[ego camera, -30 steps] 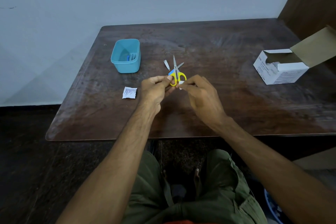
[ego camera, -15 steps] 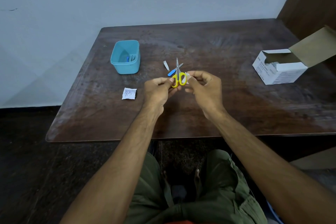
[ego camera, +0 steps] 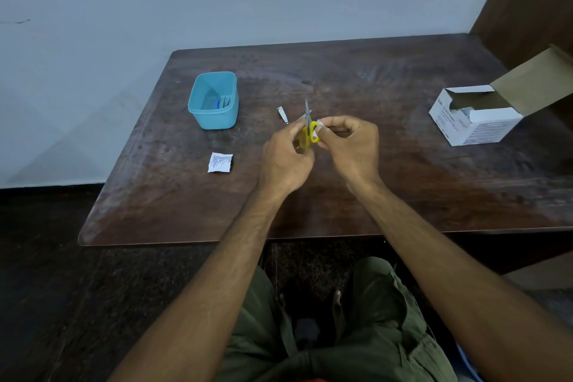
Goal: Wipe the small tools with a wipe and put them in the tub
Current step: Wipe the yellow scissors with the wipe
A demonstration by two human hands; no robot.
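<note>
Small scissors [ego camera: 309, 130] with yellow handles and silver blades stand upright above the middle of the table, blades pointing away from me. My left hand [ego camera: 286, 158] grips their left handle loop. My right hand [ego camera: 350, 147] pinches a small white wipe [ego camera: 319, 126] against the right handle loop. A silver nail clipper [ego camera: 282, 114] lies on the table just left of the blades. The blue tub [ego camera: 214, 101] stands at the back left with a blue tool and something pale inside.
A torn white wipe sachet [ego camera: 220, 162] lies on the dark wooden table [ego camera: 403, 189] left of my hands. An open white cardboard box [ego camera: 477, 116] stands at the right edge. A wall runs behind the table.
The scissors blades have closed together and the scissors have risen slightly. My right hand has brought the wipe up onto the right handle loop. The blue tool behind is now hidden.
</note>
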